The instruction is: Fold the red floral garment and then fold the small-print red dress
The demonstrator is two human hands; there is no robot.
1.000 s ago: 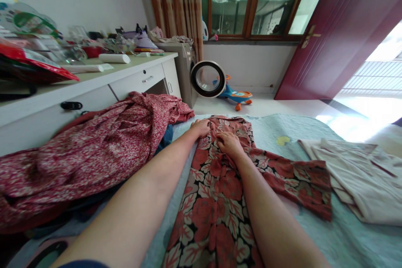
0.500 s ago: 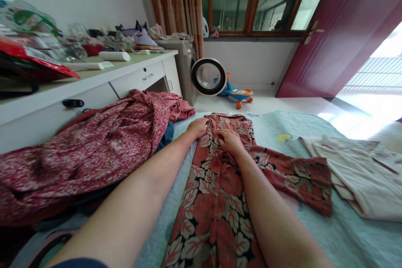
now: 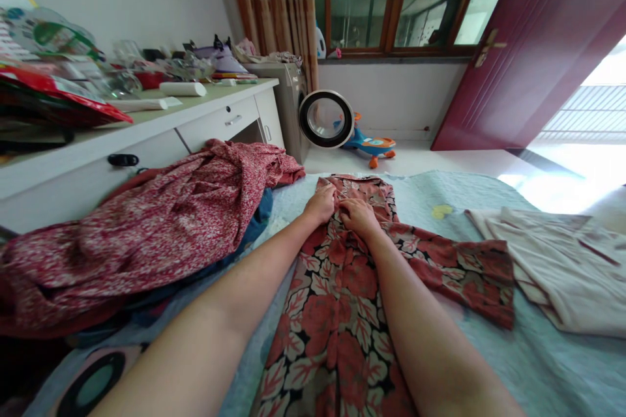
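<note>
Where both hands pinch: floral dress [image 3: 337, 287].

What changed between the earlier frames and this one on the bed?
The left hand slid rightward along the top of the floral dress, closing in beside the right hand; both now press the fabric close together. The right hand barely moved. The red speckled garment and pale shirt lie as before.

A red-and-cream floral garment [image 3: 342, 313] on black ground lies on a pale blue-green bedcover [image 3: 430, 195], beside a crimson white-speckled cloth [image 3: 147, 221], cream folded clothes [image 3: 552, 267] and a maroon door [image 3: 533, 45].
</note>
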